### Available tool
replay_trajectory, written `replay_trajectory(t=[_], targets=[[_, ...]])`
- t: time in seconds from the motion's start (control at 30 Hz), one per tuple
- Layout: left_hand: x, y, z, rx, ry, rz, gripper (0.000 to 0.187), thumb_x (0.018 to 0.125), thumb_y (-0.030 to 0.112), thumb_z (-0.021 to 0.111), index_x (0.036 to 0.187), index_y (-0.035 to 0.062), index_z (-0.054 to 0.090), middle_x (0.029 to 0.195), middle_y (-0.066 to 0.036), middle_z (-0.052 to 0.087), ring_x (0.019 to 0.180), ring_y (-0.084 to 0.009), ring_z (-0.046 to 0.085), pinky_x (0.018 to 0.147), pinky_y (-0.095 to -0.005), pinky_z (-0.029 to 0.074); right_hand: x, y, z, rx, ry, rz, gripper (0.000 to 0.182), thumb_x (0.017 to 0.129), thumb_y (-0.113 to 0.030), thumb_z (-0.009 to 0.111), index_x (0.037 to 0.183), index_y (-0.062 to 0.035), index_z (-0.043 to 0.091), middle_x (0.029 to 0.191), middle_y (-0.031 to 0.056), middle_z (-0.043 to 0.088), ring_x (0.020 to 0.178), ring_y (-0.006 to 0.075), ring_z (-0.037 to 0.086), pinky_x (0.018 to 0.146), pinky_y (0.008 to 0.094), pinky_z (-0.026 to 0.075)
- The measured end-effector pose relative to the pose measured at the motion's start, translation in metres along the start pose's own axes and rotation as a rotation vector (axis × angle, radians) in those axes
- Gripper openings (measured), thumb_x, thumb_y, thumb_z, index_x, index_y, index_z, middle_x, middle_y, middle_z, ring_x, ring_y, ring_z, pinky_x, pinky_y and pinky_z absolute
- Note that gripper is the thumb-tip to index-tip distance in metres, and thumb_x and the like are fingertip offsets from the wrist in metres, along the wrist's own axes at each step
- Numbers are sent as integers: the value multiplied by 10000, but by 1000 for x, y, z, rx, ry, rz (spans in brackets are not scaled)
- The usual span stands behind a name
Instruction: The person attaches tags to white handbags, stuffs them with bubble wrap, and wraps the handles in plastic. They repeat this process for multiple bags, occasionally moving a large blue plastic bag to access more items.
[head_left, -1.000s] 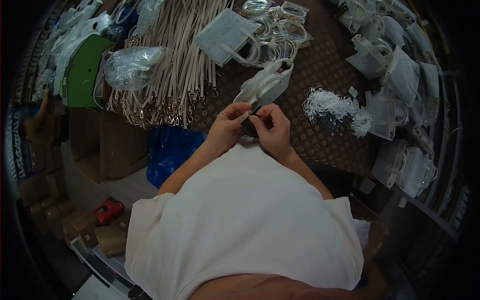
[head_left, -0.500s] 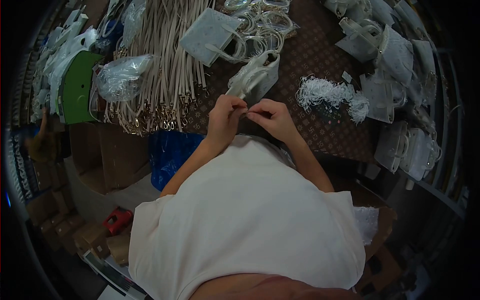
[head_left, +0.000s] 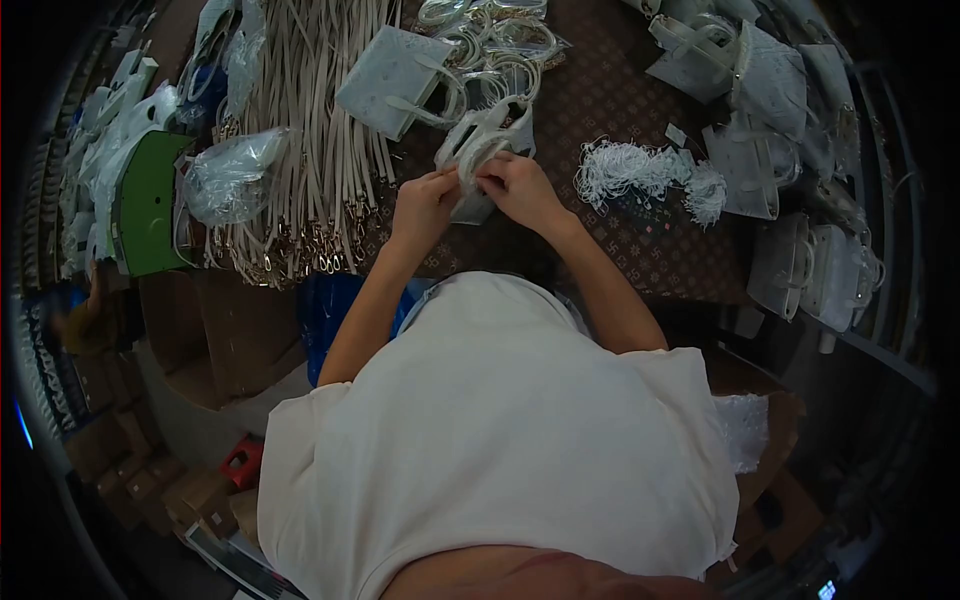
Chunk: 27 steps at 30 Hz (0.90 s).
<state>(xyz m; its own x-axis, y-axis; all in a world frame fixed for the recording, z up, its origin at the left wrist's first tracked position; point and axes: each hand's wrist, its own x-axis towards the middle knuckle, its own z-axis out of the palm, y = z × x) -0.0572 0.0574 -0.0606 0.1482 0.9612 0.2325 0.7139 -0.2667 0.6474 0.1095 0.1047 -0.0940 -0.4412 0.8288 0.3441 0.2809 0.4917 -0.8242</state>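
Note:
A small white handbag (head_left: 474, 208) with wrapped handles is on the brown patterned table (head_left: 600, 95) in front of me. My left hand (head_left: 425, 205) pinches at the left side of its handles. On the right side my right hand (head_left: 523, 192) has its fingers closed on the handles, close to my left fingertips. Anything small between the fingertips is too tiny to make out. Just beyond the hands lies another pale handbag (head_left: 393, 85). A tangle of white strings (head_left: 635, 172) with small tags rests to the right.
Beige straps (head_left: 325, 130) with gold clasps hang over the table's left part, beside a plastic-wrapped bundle (head_left: 233, 180) and a green panel (head_left: 150, 200). Several white bags (head_left: 770, 80) crowd the right side. Cardboard boxes (head_left: 225, 330) stand below; another person's arm (head_left: 95, 300) shows far left.
Both hands have moved forward from the bag's near edge up to its handles. The view has shifted slightly, and the bag sits a little nearer and more to the left.

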Motion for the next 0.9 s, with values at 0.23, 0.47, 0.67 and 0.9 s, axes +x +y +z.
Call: replay_trajectory(t=[0.23,0.47,0.67,0.9], targets=[[6,-1,2,82,-56,41,182,699,33,632,878,5,622,753,-155,591,652,-318,587,589,-352,468,-5,-3,1,70,35,109,95,717,-85,662,782,-19,643,741,140,600,674,285,597,598,329,468],[-3,2,7,113,68,-26,93,706,27,614,791,1,584,733,-148,569,676,-328,570,589,-375,458,-15,2,7,147,63,197,98,752,-63,657,818,3,630,735,107,592,609,188,581,568,273,461],[1,4,8,97,31,0,122,708,29,615,826,0,601,728,-154,581,660,-323,584,586,-372,462,-9,0,11,79,129,93,106,738,-56,660,823,-1,630,735,109,585,611,216,585,563,290,462],[-3,3,6,226,66,23,69,715,52,608,779,29,621,752,-123,589,713,-314,573,623,-385,465,-9,3,8,34,62,105,96,742,-47,650,820,-8,612,752,98,590,628,205,586,585,282,467]])
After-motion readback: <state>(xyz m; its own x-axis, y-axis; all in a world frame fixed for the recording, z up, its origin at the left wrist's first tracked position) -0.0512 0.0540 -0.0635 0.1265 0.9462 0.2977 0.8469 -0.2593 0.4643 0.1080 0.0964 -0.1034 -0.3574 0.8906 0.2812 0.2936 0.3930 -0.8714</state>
